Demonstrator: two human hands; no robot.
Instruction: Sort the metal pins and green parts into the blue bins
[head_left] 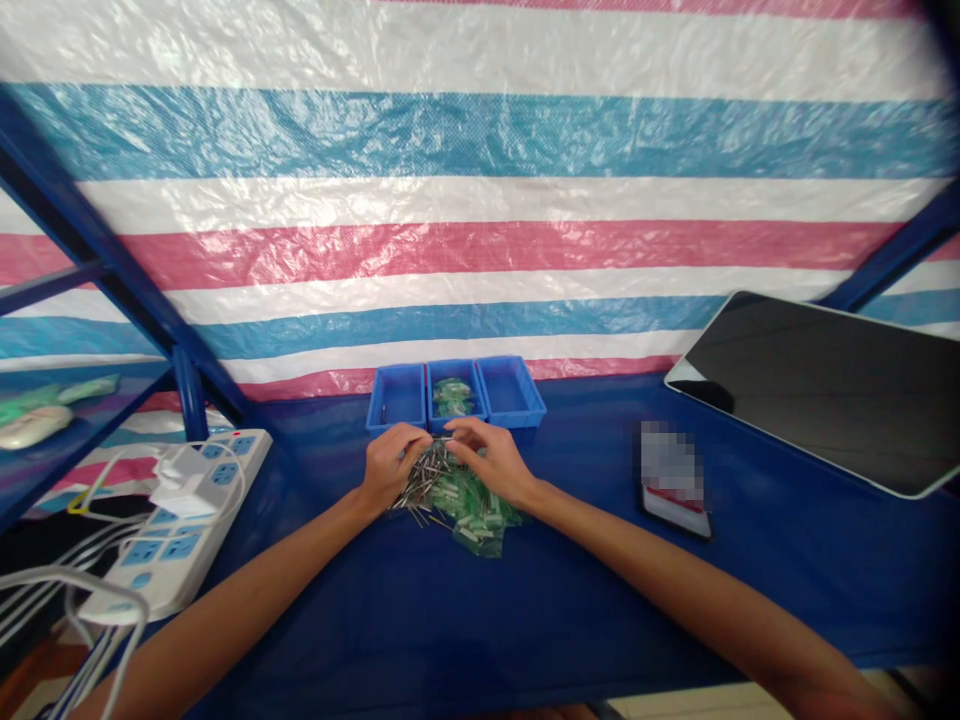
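Note:
Both my hands meet over a heap of small metal pins and small clear green plastic bags on the blue table. My left hand is curled, its fingers pinched on some of the pins. My right hand is also curled, fingertips pinched together on something small I cannot make out at the top of the heap. Just behind the hands stand three small blue bins; the middle bin holds green bags, the left bin and right bin look bare.
A phone lies right of the heap, and a large dark tablet leans at the far right. A white power strip with plugs and cables sits at the left. A blue shelf frame and a striped tarp close the back.

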